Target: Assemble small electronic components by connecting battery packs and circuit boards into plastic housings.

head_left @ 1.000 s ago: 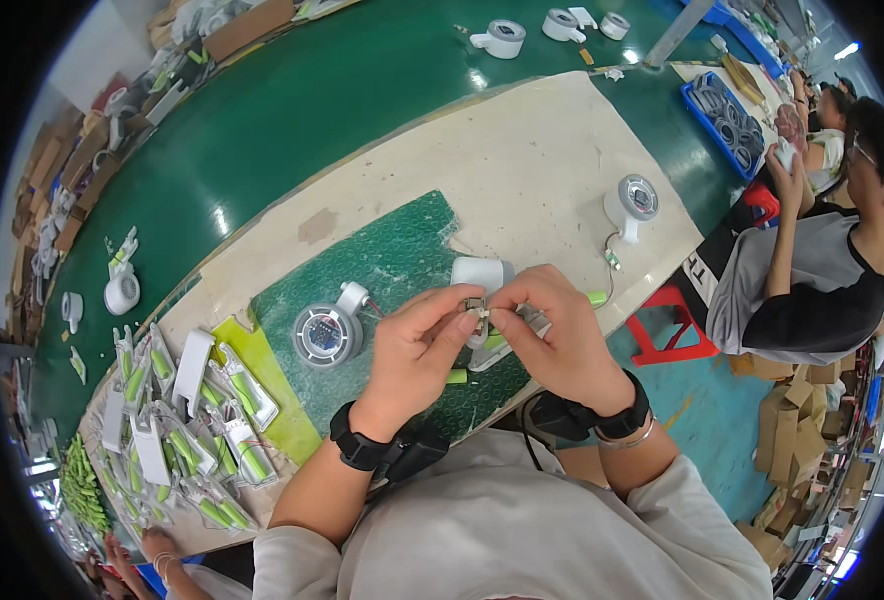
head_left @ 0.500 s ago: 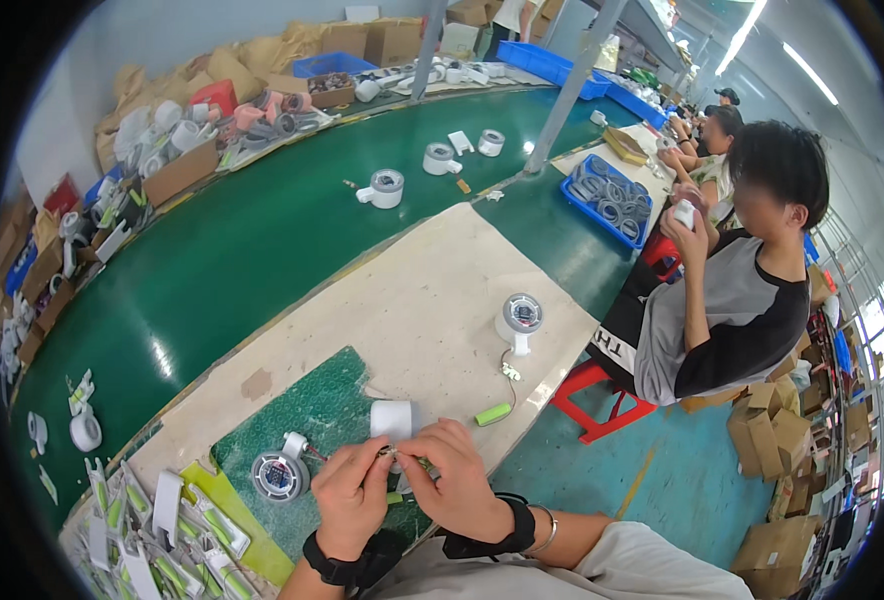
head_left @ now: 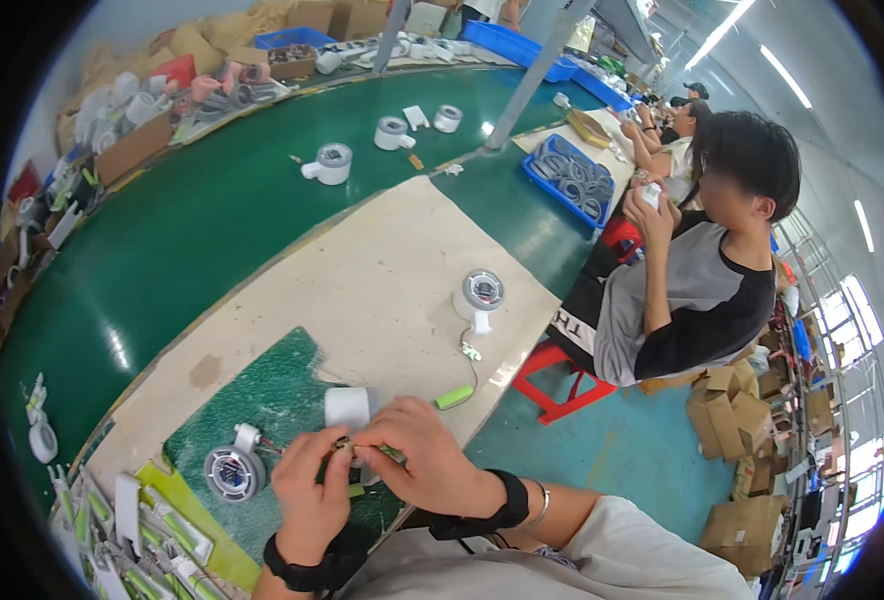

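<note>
Over a green cutting mat [head_left: 252,395], my left hand [head_left: 312,492] and my right hand [head_left: 417,458] meet, thumbs and forefingers pinching a small circuit board [head_left: 343,442] between them. Fingers cover most of the board. Red and dark wires run toward it from a round grey-and-white fan head [head_left: 234,472] lying left of my left hand. Part of a light green cylindrical battery [head_left: 357,491] shows below my fingers. Just behind my hands stands a white cylinder [head_left: 346,408]. Farther right lies another fan head [head_left: 482,292], wired to a circuit board [head_left: 472,352] and a green battery [head_left: 453,397].
White handle parts with green batteries [head_left: 137,545] are piled at lower left. Several fan heads [head_left: 333,164] rest on the green belt [head_left: 197,235]. A blue tray of grey rings [head_left: 567,180] stands at far right, near a seated co-worker [head_left: 702,270] on a red stool [head_left: 562,385].
The whole view has shifted, so the bench and co-worker appear farther left. Both my hands keep their pinch on the small board, with the fingers slightly repositioned.
</note>
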The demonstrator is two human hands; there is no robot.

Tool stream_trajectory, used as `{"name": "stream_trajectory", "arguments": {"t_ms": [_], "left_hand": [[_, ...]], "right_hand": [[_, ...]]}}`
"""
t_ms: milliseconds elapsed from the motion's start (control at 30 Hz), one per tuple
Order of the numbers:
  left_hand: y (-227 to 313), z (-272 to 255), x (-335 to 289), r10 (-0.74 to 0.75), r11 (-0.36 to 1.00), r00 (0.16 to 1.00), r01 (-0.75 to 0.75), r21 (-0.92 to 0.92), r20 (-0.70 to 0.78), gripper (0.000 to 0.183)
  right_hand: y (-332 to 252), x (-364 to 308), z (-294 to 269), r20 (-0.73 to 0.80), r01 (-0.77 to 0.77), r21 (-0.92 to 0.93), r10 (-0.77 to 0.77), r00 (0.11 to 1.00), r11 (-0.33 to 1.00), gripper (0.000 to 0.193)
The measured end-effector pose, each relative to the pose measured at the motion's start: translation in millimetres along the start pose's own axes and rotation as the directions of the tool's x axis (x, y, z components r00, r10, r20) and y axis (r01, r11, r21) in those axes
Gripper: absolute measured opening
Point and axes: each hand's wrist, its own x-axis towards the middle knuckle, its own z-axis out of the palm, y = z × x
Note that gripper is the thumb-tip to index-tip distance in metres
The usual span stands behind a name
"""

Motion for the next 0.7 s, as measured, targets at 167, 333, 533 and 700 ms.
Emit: {"name": "stream_trajectory", "arguments": {"t_ms": [167,333,533,700], "left_hand": [[1.1,-6.8,5.4,-0.132,0.910,0.963,0.212,-0.357,0.236,0.026],[-15.9,-10.6,2.7,-0.183,0.661,0.894,0.420,-0.622,0.409,0.032],[-23.1,-13.6,5.7,-0.221,0.479,0.898,0.441,-0.759,0.382,0.032],[-30.6,-16.9,2.7,-0.196,0.486,0.883,0.465,-0.740,0.426,0.031]], "right_hand": [[3.1,-3.3,-12.2,0.103,-0.172,0.118,0.160,0.982,0.978,0.016],[6.9,1.9,-16.8,0.204,-0.259,0.156,0.225,0.953,0.953,0.019],[45.9,2.9,-29.4,-0.046,-0.246,0.242,0.264,0.963,0.939,0.024],[61.4,2.3,-14.9,0.442,-0.509,0.508,0.297,0.847,0.695,0.044]]}}
